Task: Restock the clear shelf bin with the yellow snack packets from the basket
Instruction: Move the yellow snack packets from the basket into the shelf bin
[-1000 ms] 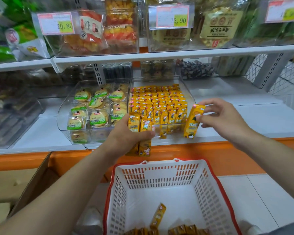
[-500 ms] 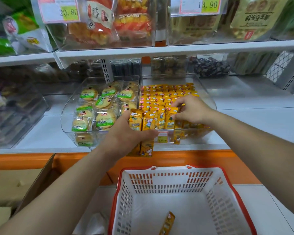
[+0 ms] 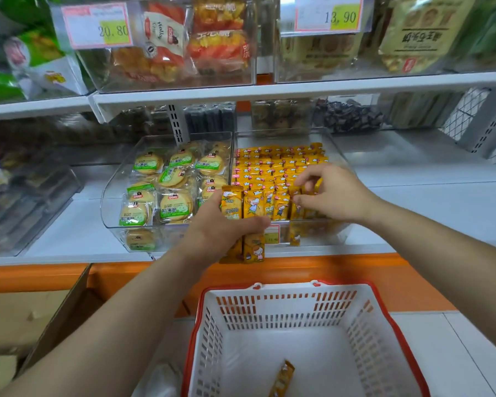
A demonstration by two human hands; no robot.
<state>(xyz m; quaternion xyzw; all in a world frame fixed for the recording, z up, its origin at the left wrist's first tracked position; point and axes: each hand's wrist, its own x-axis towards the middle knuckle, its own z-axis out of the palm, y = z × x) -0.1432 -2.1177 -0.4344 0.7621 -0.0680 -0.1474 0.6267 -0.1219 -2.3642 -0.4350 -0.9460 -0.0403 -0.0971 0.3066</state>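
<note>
Head camera looks down on a white shelf [image 3: 427, 207] where the clear bin [image 3: 340, 159] sits, packed with rows of upright yellow snack packets [image 3: 278, 167]. The left hand [image 3: 224, 227] grips a bundle of packets [image 3: 252, 209] against the bin's front left corner, thumb wrapped across them, and it hides that corner. The right hand [image 3: 331, 193] reaches into the front right rows with its fingers curled among the packet tops; whether they pinch one cannot be told, and the hand covers the packets beneath it. A small price tag [image 3: 272, 233] shows on the bin's front wall, just beside the left thumb. Touching the bin on its left is a second clear bin [image 3: 112, 196] of round green-labelled biscuits [image 3: 173, 206]. Below, the red-rimmed white basket [image 3: 384, 310] holds a single packet [image 3: 282, 376] on its floor. A cardboard box [image 3: 26, 319] stands to the basket's left.
</note>
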